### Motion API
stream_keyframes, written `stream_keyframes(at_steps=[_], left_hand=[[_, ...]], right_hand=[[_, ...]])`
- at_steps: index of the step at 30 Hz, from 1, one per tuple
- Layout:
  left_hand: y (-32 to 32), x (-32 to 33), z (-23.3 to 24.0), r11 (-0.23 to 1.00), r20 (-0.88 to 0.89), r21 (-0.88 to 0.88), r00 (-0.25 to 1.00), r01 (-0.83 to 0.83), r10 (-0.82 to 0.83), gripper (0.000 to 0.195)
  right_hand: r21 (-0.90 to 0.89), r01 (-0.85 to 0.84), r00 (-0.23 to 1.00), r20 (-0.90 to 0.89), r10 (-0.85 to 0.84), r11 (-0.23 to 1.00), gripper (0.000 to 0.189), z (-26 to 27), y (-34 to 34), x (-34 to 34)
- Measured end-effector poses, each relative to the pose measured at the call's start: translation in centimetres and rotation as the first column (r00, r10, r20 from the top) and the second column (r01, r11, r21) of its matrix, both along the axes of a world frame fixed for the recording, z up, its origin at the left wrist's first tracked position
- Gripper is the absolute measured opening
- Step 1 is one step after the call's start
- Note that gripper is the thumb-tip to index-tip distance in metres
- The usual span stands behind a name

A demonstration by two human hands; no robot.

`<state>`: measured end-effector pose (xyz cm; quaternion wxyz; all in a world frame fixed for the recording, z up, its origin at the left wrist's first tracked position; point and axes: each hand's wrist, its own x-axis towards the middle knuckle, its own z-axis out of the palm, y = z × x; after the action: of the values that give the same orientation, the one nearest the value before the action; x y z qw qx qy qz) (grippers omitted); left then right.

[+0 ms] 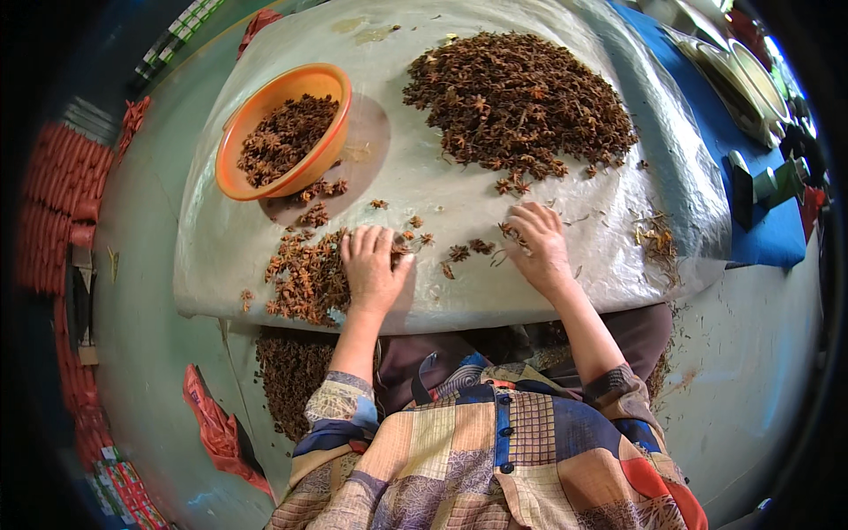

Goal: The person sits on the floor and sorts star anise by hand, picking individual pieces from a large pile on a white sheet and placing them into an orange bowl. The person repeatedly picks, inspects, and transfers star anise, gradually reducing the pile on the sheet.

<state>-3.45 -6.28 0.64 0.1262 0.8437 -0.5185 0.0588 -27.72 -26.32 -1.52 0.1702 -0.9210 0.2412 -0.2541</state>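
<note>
My left hand [375, 268] lies palm down at the right side of a small pile of star anise [301, 278], fingers over its edge; what is under the palm is hidden. To the right, my right hand [540, 248] is bent over a few star anise pieces [510, 233] at its fingertips; whether it grips them is unclear. Loose star anise [480, 246] lies between the hands. A large heap of star anise [517, 99] is beyond my right hand. An orange plastic basin [341, 132], tilted and partly filled with star anise, rests at the upper left.
A plastic sheet [411, 165] covers the table. Stems and scraps [656, 242] lie near its right edge. Beyond is a blue surface [768, 232] with stacked containers. Red sacks [59, 192] stand at the far left; a red bag [222, 427] and more star anise [291, 384] are below the table.
</note>
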Motion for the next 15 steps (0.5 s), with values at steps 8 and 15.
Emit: stream_keyframes(at_steps=[8, 15], left_hand=[[2.0, 2.3, 0.9, 0.946, -0.026, -0.311, 0.994, 0.094, -0.107, 0.022], [2.6, 1.0, 1.3, 0.915, -0.054, -0.395, 0.993, 0.078, -0.108, 0.027]], right_hand=[[0.1, -0.169, 0.957, 0.254, 0.14, 0.98, 0.012, 3.6, 2.7, 6.2], [-0.024, -0.294, 0.892, -0.365, 0.266, 0.955, 0.019, 2.0, 5.5, 14.8]])
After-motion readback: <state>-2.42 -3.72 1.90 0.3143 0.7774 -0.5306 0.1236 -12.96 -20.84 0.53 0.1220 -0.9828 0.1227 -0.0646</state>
